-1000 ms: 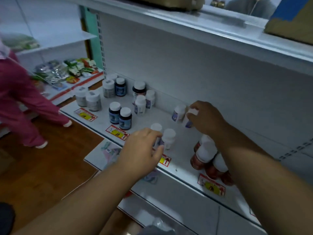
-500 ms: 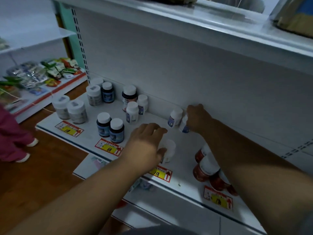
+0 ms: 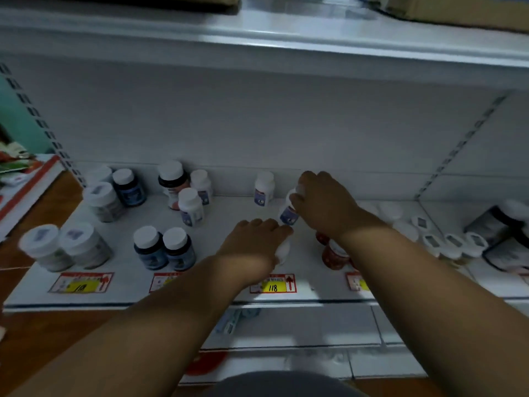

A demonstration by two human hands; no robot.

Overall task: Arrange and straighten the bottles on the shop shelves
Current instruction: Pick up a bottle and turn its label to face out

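My right hand (image 3: 326,204) grips a small white bottle with a blue label (image 3: 289,213), tilted, near the back of the white shelf (image 3: 223,293). My left hand (image 3: 254,245) covers a white-capped bottle (image 3: 283,250) near the shelf's front; only its right side shows. Another small white bottle (image 3: 264,189) stands upright by the back wall. Red bottles with white caps (image 3: 332,253) stand partly hidden under my right forearm. Two dark blue bottles (image 3: 164,247) stand side by side at the front left.
More bottles fill the shelf's left: grey ones (image 3: 65,249), a dark pair at the back (image 3: 171,179), a white one (image 3: 191,207). Small white-capped jars (image 3: 446,242) and dark boxes (image 3: 503,233) sit at the right. Price tags (image 3: 273,283) line the front edge. An upper shelf (image 3: 257,32) overhangs.
The view has swung right and closer to the shelf. My right hand has drawn its bottle slightly forward; my left hand stays over the front bottle. The person in pink is out of view.
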